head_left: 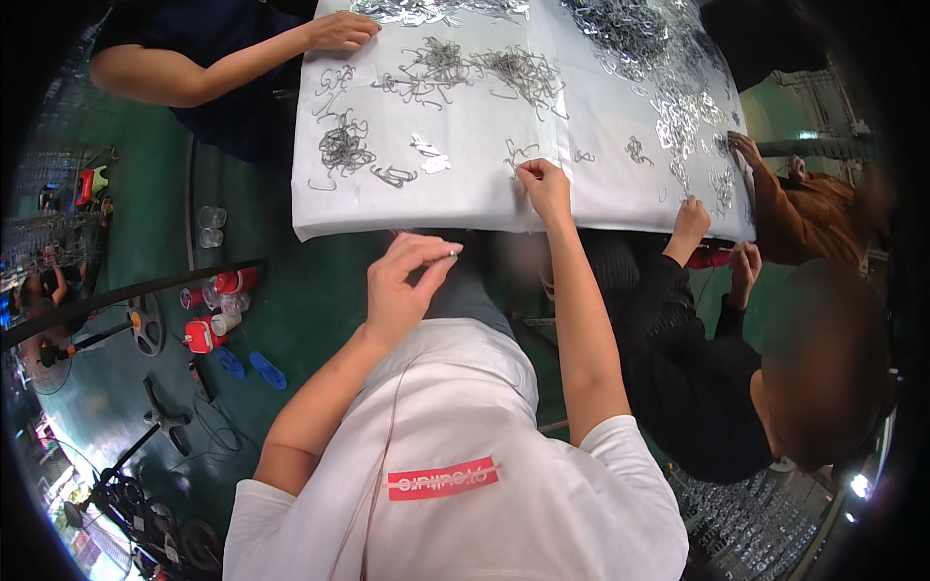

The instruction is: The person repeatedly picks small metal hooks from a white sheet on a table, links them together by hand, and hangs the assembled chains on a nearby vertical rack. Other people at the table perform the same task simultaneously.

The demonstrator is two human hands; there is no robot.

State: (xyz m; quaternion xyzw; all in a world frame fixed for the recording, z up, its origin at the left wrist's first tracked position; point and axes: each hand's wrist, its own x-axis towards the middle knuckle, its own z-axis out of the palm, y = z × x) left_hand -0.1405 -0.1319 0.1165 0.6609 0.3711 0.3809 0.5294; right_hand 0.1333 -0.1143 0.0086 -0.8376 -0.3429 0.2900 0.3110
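Observation:
My left hand (412, 276) is held in front of the table's near edge, thumb and forefinger pinched together. A tiny bright spot shows at the fingertips; what it belongs to is too small to make out. Over the near part of the white-covered table (465, 198), my right hand (544, 189) pinches at a few bent wire hooks (520, 152). Its fingers partly hide the hook they grip. To the left lie flat shiny metal pieces (431, 155), a few loose hooks (394, 175) and a tangled pile of dark wire hooks (344, 145).
More hook heaps (436, 66) and a big shiny metal pile (620, 34) cover the far side. A person's hand (341, 31) rests at the far left; co-workers' hands (690, 225) work at the right. Blue slippers (266, 370) and a red jug (203, 335) are on the green floor.

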